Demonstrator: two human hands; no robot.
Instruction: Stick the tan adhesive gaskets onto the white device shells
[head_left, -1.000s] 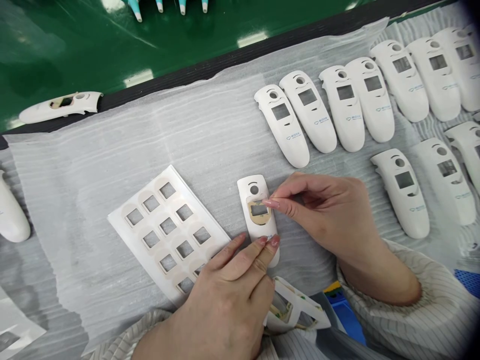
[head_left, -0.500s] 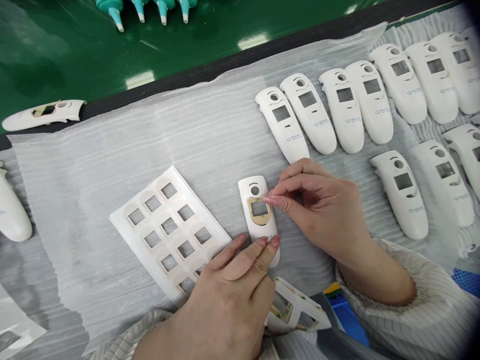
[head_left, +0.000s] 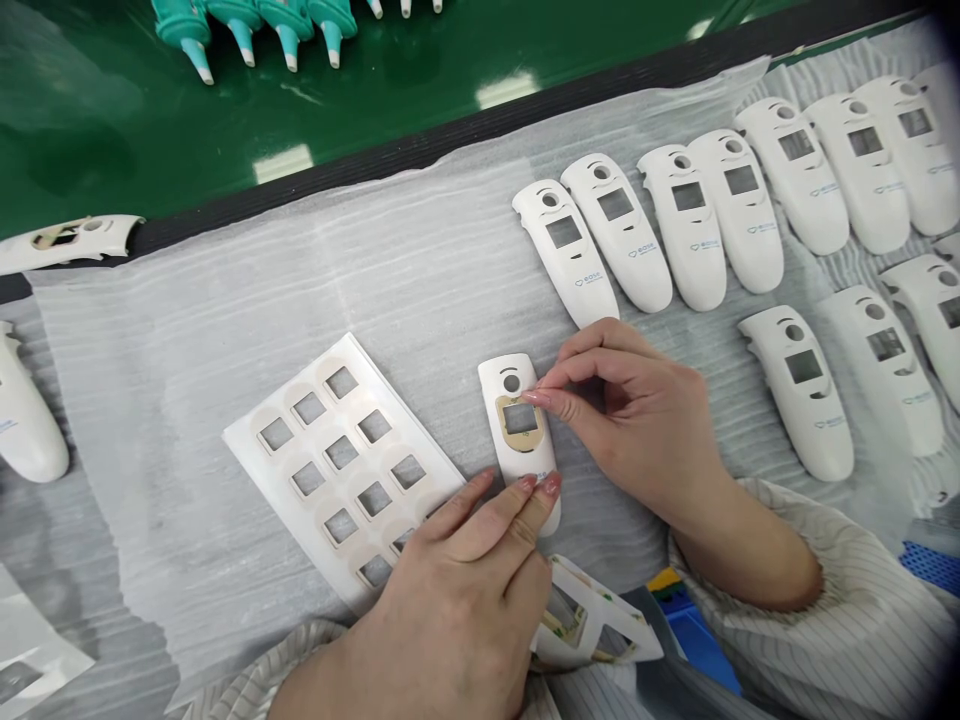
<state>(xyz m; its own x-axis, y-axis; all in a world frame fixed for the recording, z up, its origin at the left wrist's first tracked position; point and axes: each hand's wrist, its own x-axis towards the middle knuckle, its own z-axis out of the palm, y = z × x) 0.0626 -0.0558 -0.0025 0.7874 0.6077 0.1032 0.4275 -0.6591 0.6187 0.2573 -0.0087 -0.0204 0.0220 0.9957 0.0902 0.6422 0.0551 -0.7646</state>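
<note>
A white plastic handheld-device shell (head_left: 504, 462) lies face up in front of me, with a small round hole above its rectangular window. Around that window sits a tan adhesive frame sticker (head_left: 510, 432). My left hand (head_left: 472, 590) rests outstretched across the shell's lower part, its fingertips on the printed logo. At the sticker's upper right edge, my right hand (head_left: 637, 410) pinches with thumb and forefinger. Left of the shell, partly beneath my left hand, is a white sheet of square-windowed stickers (head_left: 322, 500).
Similar white shells (head_left: 630, 235) stand in rows at the right on white foam sheeting (head_left: 225, 330). Several teal nozzle-tipped parts (head_left: 289, 40) are on the green surface (head_left: 420, 90) beyond. A used backing sheet (head_left: 626, 630) lies near my body, beside a blue bin (head_left: 697, 640).
The teal parts and the shell at the far left edge have shifted left. Both my hands keep nearly the same positions on the shell and sticker.
</note>
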